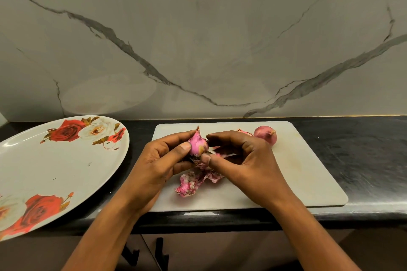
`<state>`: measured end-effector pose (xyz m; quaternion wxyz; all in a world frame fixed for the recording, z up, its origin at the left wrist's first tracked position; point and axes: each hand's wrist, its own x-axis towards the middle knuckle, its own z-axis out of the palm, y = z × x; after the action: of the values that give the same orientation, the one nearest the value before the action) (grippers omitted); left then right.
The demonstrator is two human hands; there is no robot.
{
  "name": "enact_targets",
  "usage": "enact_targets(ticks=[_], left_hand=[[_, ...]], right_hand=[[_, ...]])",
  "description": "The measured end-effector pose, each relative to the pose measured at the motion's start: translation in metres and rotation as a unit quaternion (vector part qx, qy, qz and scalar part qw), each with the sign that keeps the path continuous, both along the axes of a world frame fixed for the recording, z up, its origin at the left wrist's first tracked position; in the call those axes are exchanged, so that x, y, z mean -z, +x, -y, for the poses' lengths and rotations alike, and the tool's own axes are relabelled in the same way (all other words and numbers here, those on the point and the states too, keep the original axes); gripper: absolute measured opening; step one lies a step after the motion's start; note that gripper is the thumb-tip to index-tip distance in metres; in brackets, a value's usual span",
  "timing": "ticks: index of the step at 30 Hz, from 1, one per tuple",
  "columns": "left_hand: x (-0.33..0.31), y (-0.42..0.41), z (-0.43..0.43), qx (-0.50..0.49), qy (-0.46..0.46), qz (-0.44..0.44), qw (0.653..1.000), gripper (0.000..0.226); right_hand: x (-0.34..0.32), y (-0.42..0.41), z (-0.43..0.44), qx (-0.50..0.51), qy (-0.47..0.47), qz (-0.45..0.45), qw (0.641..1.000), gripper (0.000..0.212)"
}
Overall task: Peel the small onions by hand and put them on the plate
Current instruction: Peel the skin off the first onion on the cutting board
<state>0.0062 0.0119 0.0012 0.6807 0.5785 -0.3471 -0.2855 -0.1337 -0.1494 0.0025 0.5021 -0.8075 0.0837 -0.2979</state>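
My left hand (164,160) grips a small pink onion (197,144) above the white cutting board (297,171), thumb against its side. My right hand (240,160) pinches a strip of loose skin (220,154) at the onion's lower end. A pile of pink peelings (193,180) lies on the board just under my hands. Another onion (265,135), with its skin on, sits at the board's far side, with a further bit of onion partly hidden behind my right hand. The large white plate (44,167) with red roses lies to the left and holds no onions.
The board lies on a black counter (363,149) against a veined marble wall (198,39). The plate overhangs the counter's front edge at the left. Dark cabinet handles (160,253) show below the counter.
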Motion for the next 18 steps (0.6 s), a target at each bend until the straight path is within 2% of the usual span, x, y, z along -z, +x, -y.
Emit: enact_targets(ticks=[5, 15, 18], left_hand=[[0.0, -0.003, -0.001, 0.008, 0.024, 0.06, 0.998, 0.046], [-0.002, -0.003, -0.002, 0.018, -0.003, 0.04, 0.999, 0.043], [0.001, 0.0, -0.004, 0.022, -0.009, 0.036, 0.999, 0.042]], right_hand=[[-0.001, 0.0, 0.0, -0.037, 0.0, 0.021, 0.999, 0.036], [0.008, 0.004, 0.009, 0.007, 0.064, 0.057, 0.996, 0.019], [0.01, 0.004, 0.011, 0.04, 0.051, 0.052, 0.997, 0.018]])
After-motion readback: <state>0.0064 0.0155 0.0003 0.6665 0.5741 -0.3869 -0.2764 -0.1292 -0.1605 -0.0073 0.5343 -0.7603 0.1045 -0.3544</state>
